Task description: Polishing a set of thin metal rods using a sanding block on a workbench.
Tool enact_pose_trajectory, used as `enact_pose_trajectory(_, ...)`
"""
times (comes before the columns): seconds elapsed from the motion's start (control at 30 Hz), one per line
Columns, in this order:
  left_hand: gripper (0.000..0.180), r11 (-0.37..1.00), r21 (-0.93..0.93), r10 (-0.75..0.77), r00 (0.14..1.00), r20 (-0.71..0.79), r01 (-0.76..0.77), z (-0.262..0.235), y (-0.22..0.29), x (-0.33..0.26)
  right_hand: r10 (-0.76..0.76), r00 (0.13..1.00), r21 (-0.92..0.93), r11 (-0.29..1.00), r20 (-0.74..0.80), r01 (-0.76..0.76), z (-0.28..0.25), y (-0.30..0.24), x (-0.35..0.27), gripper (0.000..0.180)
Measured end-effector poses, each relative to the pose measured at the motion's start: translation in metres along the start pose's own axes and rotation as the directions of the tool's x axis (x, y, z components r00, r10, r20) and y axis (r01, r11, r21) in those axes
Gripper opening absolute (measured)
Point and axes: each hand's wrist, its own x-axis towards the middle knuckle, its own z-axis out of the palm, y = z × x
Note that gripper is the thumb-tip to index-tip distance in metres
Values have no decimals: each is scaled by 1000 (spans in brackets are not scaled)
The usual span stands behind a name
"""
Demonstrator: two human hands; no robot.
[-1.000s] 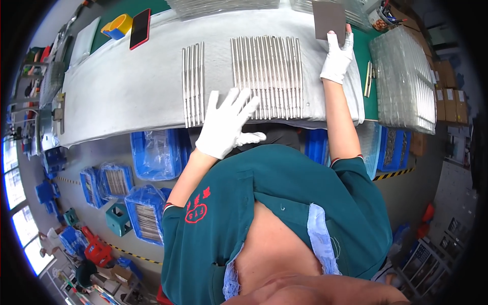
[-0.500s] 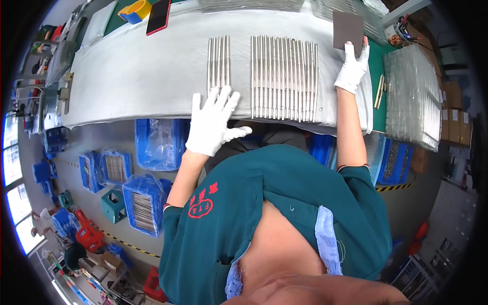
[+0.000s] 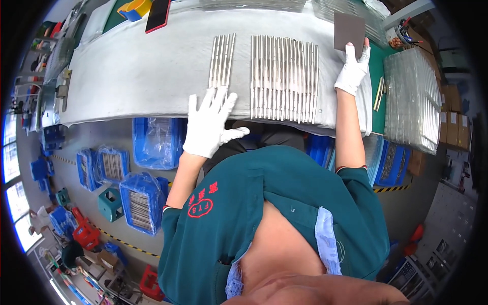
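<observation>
White gloves cover both my hands. My left hand [image 3: 208, 122] lies with fingers spread at the front edge of the cloth-covered table, its fingertips on the near ends of a small group of thin metal rods [image 3: 222, 60]. Those rods lean slightly, and the fingers hide their near ends. To the right of them a larger row of metal rods [image 3: 284, 79] lies side by side, pointing away from me. At the table's right end my right hand [image 3: 352, 71] grips the near edge of a dark brown square sheet [image 3: 348, 33], thumb on top.
Stacked clear plastic trays [image 3: 413, 99] stand at the right, with loose short rods [image 3: 378, 93] beside them. A red-edged phone [image 3: 158, 15] and a yellow-and-blue tape dispenser [image 3: 134, 9] lie far left. Blue bins [image 3: 140, 204] of rods stand on the floor, near a green stool [image 3: 110, 204].
The small group of rods has shifted right at its far end and now leans and spreads a little. My left hand has slid slightly left. My right hand has barely moved.
</observation>
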Motion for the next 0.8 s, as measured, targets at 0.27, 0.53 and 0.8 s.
enact_pose_trajectory(0.27, 86, 999, 17, -26, 999, -19, 27, -12, 0, 7, -2, 1000, -2, 1000, 7, 2, -4, 6, 2, 60)
enact_pose_trajectory(0.53, 92, 956, -155, 251, 968, -16, -251, 7, 44, 49, 6, 1000, -3, 1000, 13, -6, -2, 7, 2, 59)
enact_pose_trajectory(0.8, 86, 969, -93, 232, 973, 16, -230, 3, 34, 43, 11, 1000, 4, 1000, 15, -11, -2, 8, 2, 60)
